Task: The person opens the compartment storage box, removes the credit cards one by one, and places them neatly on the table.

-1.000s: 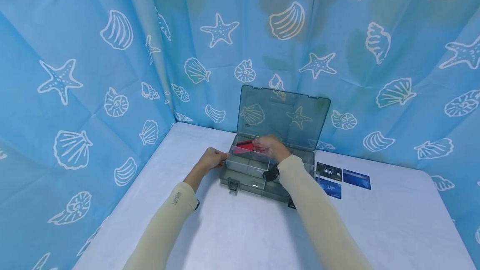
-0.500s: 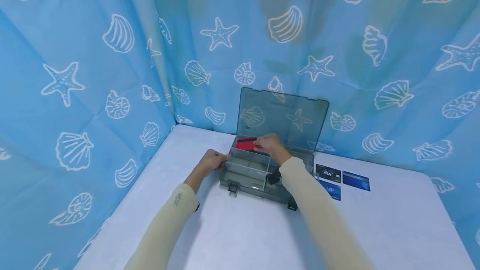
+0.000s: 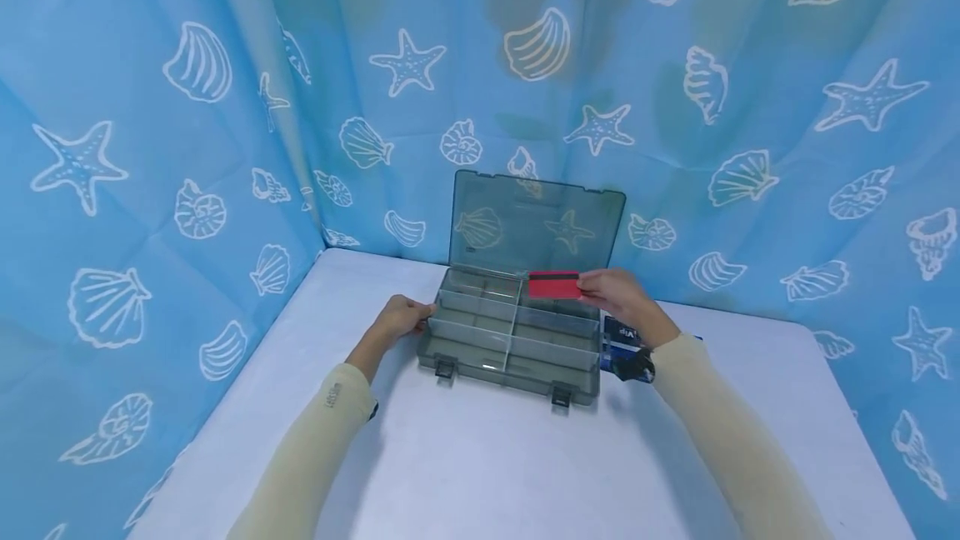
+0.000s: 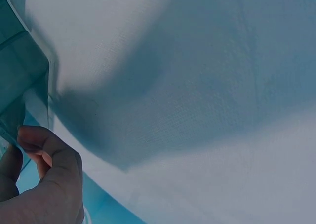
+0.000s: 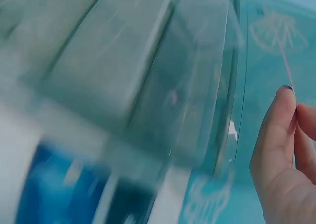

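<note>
A red card (image 3: pixel 553 286) with a dark stripe hangs over the back right part of a smoky see-through divider box (image 3: pixel 517 391). My right hand (image 3: pixel 617 298) pinches the card at its right end. In the right wrist view the card is edge-on, a thin line above the thumb and fingers of that hand (image 5: pixel 281 155). The box lies with its lid (image 3: pixel 536 219) raised at the back. At the box's left side my left hand (image 3: pixel 401 315) grips the rim. The left wrist view shows its finger and thumb (image 4: pixel 49 169) pinching the box edge.
Dark and blue cards (image 3: pixel 621 332) lie on the white table (image 3: pixel 480 465) right of the box, partly hidden by my right wrist. A blue shell-patterned curtain (image 3: pixel 420 107) rises behind and to the left. Two latches (image 3: pixel 561 397) stick out at the box front.
My right hand has lifted the red card out of the back left compartment and carried it right, over the back right one. The left hand still holds the box, and the view has turned slightly right.
</note>
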Action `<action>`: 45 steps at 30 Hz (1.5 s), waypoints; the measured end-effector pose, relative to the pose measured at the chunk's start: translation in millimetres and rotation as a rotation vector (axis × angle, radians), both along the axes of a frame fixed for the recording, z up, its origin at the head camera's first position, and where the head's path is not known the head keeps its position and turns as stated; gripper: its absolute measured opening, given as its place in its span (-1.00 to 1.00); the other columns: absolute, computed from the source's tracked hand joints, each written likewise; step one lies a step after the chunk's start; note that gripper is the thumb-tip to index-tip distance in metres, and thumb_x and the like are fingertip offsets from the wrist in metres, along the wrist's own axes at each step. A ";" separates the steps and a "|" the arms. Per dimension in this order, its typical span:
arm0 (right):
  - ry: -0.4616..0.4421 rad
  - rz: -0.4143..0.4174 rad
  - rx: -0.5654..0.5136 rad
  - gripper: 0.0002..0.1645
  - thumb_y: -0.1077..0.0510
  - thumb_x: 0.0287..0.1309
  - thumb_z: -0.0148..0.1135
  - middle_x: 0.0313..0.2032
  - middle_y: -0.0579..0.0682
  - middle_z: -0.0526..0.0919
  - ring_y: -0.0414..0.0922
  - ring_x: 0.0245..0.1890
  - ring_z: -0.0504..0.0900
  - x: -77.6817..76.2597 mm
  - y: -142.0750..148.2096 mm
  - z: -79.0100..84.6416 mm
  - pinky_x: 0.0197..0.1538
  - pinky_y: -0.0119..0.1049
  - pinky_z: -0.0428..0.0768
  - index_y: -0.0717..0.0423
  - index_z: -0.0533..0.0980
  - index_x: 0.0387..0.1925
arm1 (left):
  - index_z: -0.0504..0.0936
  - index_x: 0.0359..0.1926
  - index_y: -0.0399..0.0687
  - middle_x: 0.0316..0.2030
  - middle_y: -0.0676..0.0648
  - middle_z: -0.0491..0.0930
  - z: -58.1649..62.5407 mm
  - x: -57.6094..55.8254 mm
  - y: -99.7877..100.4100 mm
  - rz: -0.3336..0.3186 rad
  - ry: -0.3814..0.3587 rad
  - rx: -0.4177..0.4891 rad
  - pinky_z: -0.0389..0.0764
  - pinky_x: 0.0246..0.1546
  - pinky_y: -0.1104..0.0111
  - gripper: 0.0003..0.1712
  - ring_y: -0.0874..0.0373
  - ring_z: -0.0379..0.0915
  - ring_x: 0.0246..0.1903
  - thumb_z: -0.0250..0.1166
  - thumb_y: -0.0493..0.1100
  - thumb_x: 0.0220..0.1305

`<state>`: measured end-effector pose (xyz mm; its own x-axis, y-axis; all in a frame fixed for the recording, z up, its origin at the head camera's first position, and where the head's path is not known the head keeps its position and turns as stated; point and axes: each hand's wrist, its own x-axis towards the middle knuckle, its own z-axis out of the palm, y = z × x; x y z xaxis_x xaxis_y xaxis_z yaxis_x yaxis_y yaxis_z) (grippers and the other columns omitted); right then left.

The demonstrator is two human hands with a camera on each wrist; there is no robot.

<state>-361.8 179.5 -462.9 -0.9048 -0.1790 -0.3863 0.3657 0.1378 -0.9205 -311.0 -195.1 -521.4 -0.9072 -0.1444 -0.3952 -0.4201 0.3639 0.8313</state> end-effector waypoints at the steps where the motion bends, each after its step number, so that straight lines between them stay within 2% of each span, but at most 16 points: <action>1: -0.003 -0.010 0.012 -0.44 0.29 0.36 0.10 0.22 0.28 0.38 -0.08 -0.07 0.62 3.6 13.2 -2.3 0.20 -0.16 0.48 0.42 0.27 0.32 | 0.56 0.03 -0.37 -0.14 -0.20 0.56 -0.4 -0.1 0.2 -0.002 0.001 0.001 0.64 -0.15 0.27 -0.55 -0.01 0.53 -0.16 0.25 -0.04 0.37; 4: -0.022 -0.052 0.028 -0.39 0.24 0.38 0.11 0.26 0.30 0.32 -0.11 -0.10 0.59 17.7 52.5 -10.3 0.22 -0.17 0.45 0.40 0.22 0.35 | 0.56 0.04 -0.38 -0.13 -0.20 0.55 -1.8 -0.3 0.6 -0.019 0.005 0.000 0.64 -0.15 0.27 -0.54 -0.01 0.52 -0.16 0.23 -0.04 0.38; 10: -0.052 -0.141 0.090 -0.27 0.10 0.39 0.13 0.37 0.33 0.18 -0.05 0.00 0.51 51.2 120.2 -25.5 0.25 -0.14 0.41 0.31 0.13 0.43 | 0.55 0.06 -0.40 -0.10 -0.22 0.55 -0.2 1.7 0.8 -0.038 0.013 -0.001 0.64 -0.12 0.26 -0.54 -0.03 0.53 -0.13 0.21 -0.06 0.40; 15: -0.095 -0.190 0.143 -0.20 0.06 0.35 0.17 0.33 0.37 0.20 -0.14 -0.15 0.58 76.5 162.4 -40.9 0.07 -0.27 0.58 0.37 0.10 0.42 | 0.54 0.08 -0.40 -0.09 -0.22 0.54 5.2 4.2 -0.3 -0.058 0.021 -0.008 0.63 -0.10 0.26 -0.55 -0.02 0.52 -0.12 0.19 -0.06 0.41; 20: -0.148 -0.248 0.147 -0.21 0.13 0.32 0.19 0.31 0.40 0.22 -0.19 -0.25 0.60 90.9 187.6 -58.0 -0.08 -0.36 0.64 0.42 0.10 0.40 | 0.53 0.08 -0.40 -0.10 -0.23 0.53 10.6 7.3 -2.4 -0.050 0.018 0.001 0.62 -0.08 0.25 -0.55 -0.03 0.51 -0.13 0.18 -0.07 0.42; 25: -0.163 -0.279 0.182 -0.23 0.15 0.33 0.17 0.31 0.41 0.22 -0.17 -0.25 0.61 99.8 201.0 -69.2 -0.10 -0.34 0.65 0.44 0.11 0.39 | 0.53 0.09 -0.41 -0.12 -0.22 0.52 12.9 9.1 -0.3 -0.050 0.008 -0.003 0.62 -0.08 0.26 -0.54 -0.02 0.50 -0.14 0.18 -0.06 0.42; 30: -0.158 -0.278 0.216 -0.24 0.12 0.36 0.14 0.32 0.43 0.19 -0.18 -0.26 0.62 105.2 203.4 -72.4 -0.10 -0.34 0.64 0.45 0.10 0.39 | 0.52 0.08 -0.41 -0.14 -0.21 0.52 11.9 8.6 4.1 -0.043 -0.002 -0.005 0.62 -0.10 0.27 -0.55 0.00 0.50 -0.17 0.18 -0.08 0.42; 38: -0.147 -0.273 0.276 -0.24 0.14 0.35 0.16 0.30 0.46 0.22 -0.19 -0.31 0.65 98.8 199.4 -75.4 -0.13 -0.34 0.65 0.49 0.10 0.38 | 0.52 0.08 -0.40 -0.16 -0.20 0.52 10.1 7.0 2.8 -0.041 -0.015 -0.022 0.62 -0.13 0.28 -0.54 0.00 0.50 -0.18 0.19 -0.06 0.41; 45: -0.129 -0.260 0.321 -0.25 0.13 0.35 0.16 0.26 0.48 0.28 -0.20 -0.35 0.68 101.5 199.6 -75.6 -0.16 -0.34 0.65 0.53 0.13 0.34 | 0.53 0.07 -0.38 -0.18 -0.19 0.52 8.7 5.1 2.0 -0.039 -0.028 -0.037 0.61 -0.15 0.29 -0.55 0.01 0.49 -0.20 0.19 -0.05 0.40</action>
